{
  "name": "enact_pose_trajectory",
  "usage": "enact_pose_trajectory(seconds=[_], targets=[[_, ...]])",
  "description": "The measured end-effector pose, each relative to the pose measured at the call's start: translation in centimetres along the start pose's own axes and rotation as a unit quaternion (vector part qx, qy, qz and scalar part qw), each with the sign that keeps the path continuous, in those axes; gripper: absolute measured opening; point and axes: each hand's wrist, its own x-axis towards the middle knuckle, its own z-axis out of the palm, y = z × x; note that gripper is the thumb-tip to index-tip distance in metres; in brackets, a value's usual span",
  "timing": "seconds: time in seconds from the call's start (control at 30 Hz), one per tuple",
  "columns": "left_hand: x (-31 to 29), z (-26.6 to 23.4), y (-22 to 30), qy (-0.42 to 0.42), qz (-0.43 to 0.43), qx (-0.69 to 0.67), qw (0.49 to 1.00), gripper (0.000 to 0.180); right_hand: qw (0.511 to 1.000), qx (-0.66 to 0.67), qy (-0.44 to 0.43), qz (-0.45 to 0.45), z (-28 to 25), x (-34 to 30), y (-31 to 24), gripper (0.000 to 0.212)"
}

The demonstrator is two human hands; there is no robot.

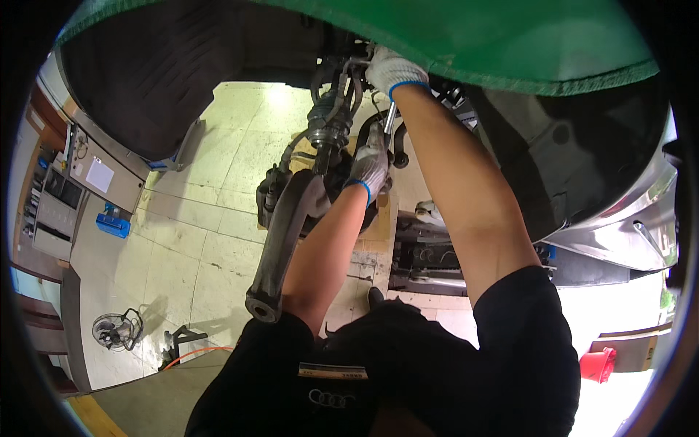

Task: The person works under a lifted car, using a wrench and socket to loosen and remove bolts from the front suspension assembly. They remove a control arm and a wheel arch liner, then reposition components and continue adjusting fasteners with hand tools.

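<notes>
The wrench (389,120) runs as a short bright bar between my two gloved hands, up under the raised car, just right of the ribbed axle boot (329,124). My left hand (369,164) is closed around its lower end; my right hand (393,71) is higher, curled shut over the fitting where the tool's head sits, though I cannot see the head itself. To do this well, I judge I should press the head square onto the fastener with the right hand so it cannot slip, and pull the handle in a smooth arc with the left, not jerking. The dark control arm (285,233) hangs loose below my left forearm, so I would keep my elbow off it. The tiled floor (182,247) lies far below.
</notes>
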Motion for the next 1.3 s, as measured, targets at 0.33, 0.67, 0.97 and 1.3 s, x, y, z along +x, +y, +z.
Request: enact_pose_trajectory(seconds=[0.33, 0.67, 0.97, 1.3], targets=[[3.8, -1.7, 0.4, 0.032, -0.249, -0.400, 0.882, 0.041, 0.992, 0.063, 0.094, -0.062, -1.6, -0.7, 1.0, 0.054], [9.0, 0.0, -0.6, -0.014, -0.185, -0.603, 0.776, 0.045, 0.992, 0.080, 0.092, -0.027, -2.3, -3.0, 0.1, 0.055], [6.7, -2.5, 0.4, -0.092, -0.243, -0.721, 0.642, 0.046, 1.000, -0.010, 0.003, 0.010, -3.5, -1.4, -0.4, 0.042], [7.1, -3.1, 1.2, -0.075, -0.250, -0.679, 0.686, 0.051, 0.998, -0.027, -0.054, 0.002, -4.3, -1.5, -0.7, 0.044]])
